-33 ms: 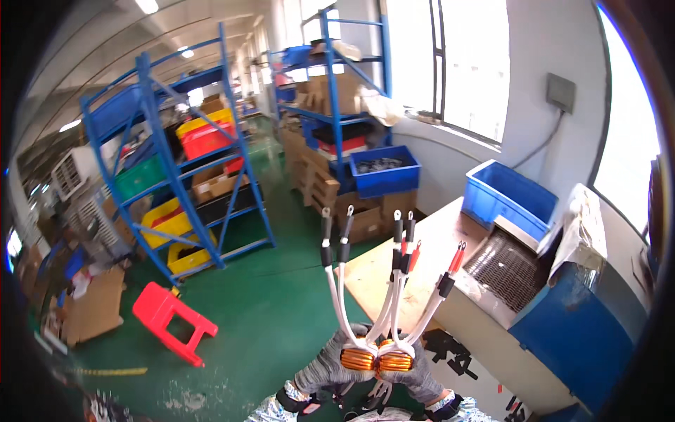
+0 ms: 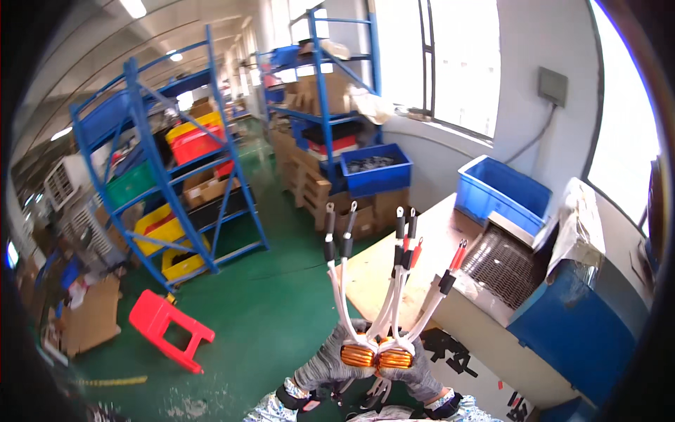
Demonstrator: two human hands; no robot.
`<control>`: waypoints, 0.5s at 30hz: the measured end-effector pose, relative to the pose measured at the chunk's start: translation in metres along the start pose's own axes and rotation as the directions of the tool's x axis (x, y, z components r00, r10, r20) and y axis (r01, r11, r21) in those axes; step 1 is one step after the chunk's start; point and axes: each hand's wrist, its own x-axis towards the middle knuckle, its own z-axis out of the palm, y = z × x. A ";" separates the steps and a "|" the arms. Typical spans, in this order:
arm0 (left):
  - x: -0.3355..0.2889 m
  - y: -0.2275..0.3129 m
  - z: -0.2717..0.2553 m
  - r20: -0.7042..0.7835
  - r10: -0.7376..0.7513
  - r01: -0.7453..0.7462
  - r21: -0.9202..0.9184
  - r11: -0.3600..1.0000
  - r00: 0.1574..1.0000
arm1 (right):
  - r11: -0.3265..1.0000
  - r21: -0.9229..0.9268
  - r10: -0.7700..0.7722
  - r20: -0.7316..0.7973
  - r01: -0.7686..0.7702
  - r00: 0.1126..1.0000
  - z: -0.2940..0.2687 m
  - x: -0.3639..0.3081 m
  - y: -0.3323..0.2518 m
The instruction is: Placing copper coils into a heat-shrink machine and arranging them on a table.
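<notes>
Both of my hands wear grey gloves and meet low in the middle of the view. My left hand [image 2: 329, 362] is closed around a copper-wound coil [image 2: 358, 356]. Against it, side by side, my right hand [image 2: 422, 374] grips a second copper-wound coil [image 2: 396, 360]. From the coils rise thick white leads [image 2: 337, 302], spreading upward and tipped with metal ring terminals. Black sleeves cover most lead ends, and red sleeves [image 2: 458, 254] cover some. More dark-tipped leads hang beneath my hands, partly hidden.
To the right stands a machine with a mesh conveyor [image 2: 505, 259], a wooden tabletop [image 2: 373, 278] and a blue bin [image 2: 503, 188]. Black pieces [image 2: 450, 349] lie below it. A red stool [image 2: 169, 330] is tipped on the green floor. Blue racks [image 2: 151, 169] hold bins.
The surroundings have shifted slightly left in view. My hands keep their hold on both coils, nearly unmoved.
</notes>
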 end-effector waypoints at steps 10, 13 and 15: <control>0.212 -0.072 0.015 0.503 -0.110 0.234 -0.189 0.954 0.857 | 0.884 0.441 -0.030 -0.283 0.158 0.959 -0.066 0.116 0.012; 0.286 -0.068 0.039 0.628 -0.048 0.095 -0.040 0.995 0.777 | 0.834 0.479 -0.092 -0.369 0.274 0.925 -0.091 0.137 0.006; 0.325 -0.078 0.072 0.711 -0.046 0.115 -0.049 0.992 0.702 | 0.840 0.433 -0.099 -0.471 0.327 0.876 -0.113 0.144 0.002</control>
